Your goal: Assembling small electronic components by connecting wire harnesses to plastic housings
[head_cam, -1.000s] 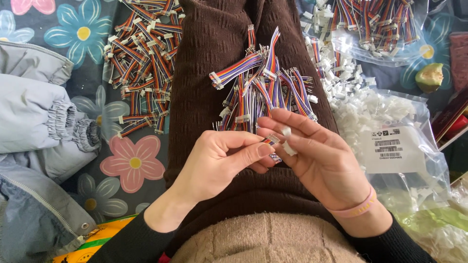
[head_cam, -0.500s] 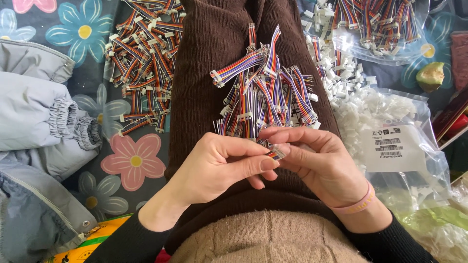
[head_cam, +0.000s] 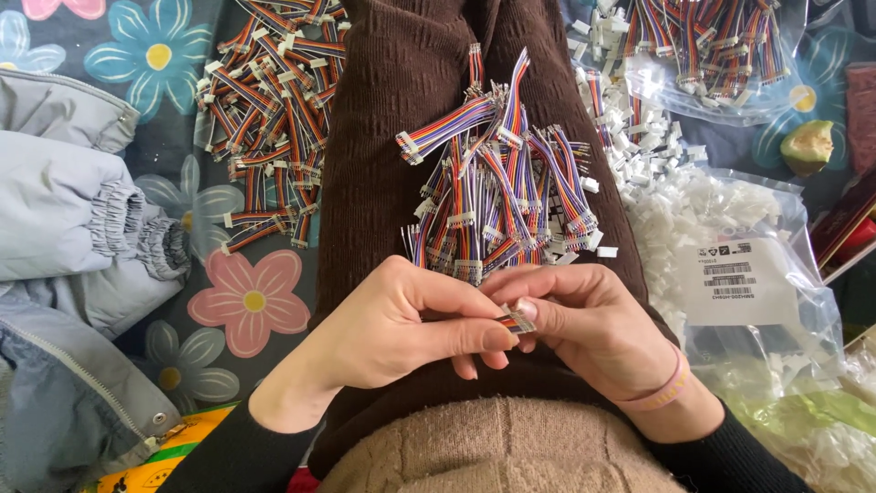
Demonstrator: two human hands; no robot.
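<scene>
My left hand [head_cam: 401, 319] and my right hand [head_cam: 584, 324] meet over my lap, fingertips pinched together on one short multicoloured ribbon cable [head_cam: 516, 321]. Only the cable's striped end shows between my thumbs; any connector on it is hidden by my fingers. Just beyond my hands, a loose pile of the same rainbow cables with white connectors [head_cam: 502, 192] lies on my brown corduroy lap [head_cam: 383, 119].
A second heap of cables [head_cam: 269, 110] lies to the left on a flowered cloth. A grey jacket [head_cam: 64, 228] is at the far left. To the right are loose white plastic connectors [head_cam: 639, 137], a clear bag of them [head_cam: 739, 274] and another bag of cables [head_cam: 721, 46].
My right fingers, spread around a small white connector a second ago, have closed in against my left thumb. Both hands now pinch the cable end tightly.
</scene>
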